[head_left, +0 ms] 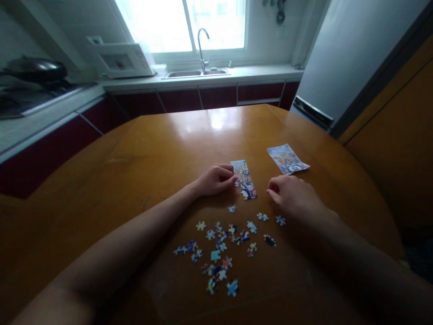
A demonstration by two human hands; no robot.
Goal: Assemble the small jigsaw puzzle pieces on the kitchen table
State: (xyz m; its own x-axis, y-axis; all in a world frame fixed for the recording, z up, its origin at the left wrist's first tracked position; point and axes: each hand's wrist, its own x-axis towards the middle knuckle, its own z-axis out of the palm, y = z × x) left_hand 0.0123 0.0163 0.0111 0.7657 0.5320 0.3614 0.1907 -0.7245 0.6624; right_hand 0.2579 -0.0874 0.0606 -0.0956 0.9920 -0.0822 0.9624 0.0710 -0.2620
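A partly joined jigsaw puzzle [248,180] lies on the table, its left edge uneven. My left hand [218,179] is at that left edge, fingers curled and thumb tip against the joined pieces; whatever may be between the fingers is hidden. To the right of the puzzle, apart from it, my right hand [292,193] is closed with thumb and forefinger close together. Nothing shows clearly in its grip. One loose puzzle piece [232,208] lies just below the puzzle. Several more, among them a plain light-blue piece [215,256], are scattered nearer to me.
A creased printed picture sheet [287,159] lies beyond my right hand. The wooden table [162,149] has a rounded edge. Behind it are a counter with a sink [184,73] and a tap [200,47]. A pan [37,70] stands at left, a fridge [355,58] at right.
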